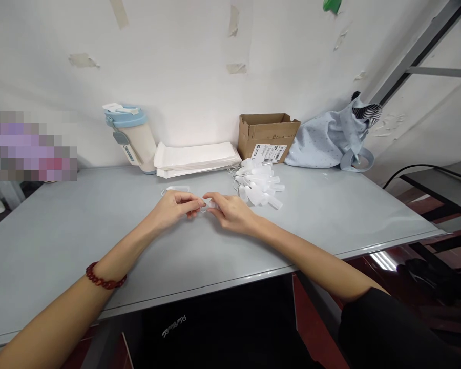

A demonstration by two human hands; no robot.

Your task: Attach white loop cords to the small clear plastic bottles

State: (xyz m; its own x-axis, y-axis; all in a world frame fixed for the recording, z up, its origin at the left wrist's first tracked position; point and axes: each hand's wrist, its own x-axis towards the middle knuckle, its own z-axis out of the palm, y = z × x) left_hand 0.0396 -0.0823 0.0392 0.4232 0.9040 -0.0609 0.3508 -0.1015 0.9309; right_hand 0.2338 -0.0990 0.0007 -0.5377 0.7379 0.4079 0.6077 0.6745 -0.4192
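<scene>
My left hand and my right hand meet at the middle of the grey table, fingers pinched together on a small clear plastic piece held between them. A red bead bracelet circles my left wrist. Just behind my left hand lies a flat white packet. A pile of several small clear plastic bottles lies just right of my right hand.
At the back by the wall stand a cream tumbler with a blue lid, a stack of white flat bags, an open cardboard box and a light blue cloth bag. The table's right edge drops off near a black cable.
</scene>
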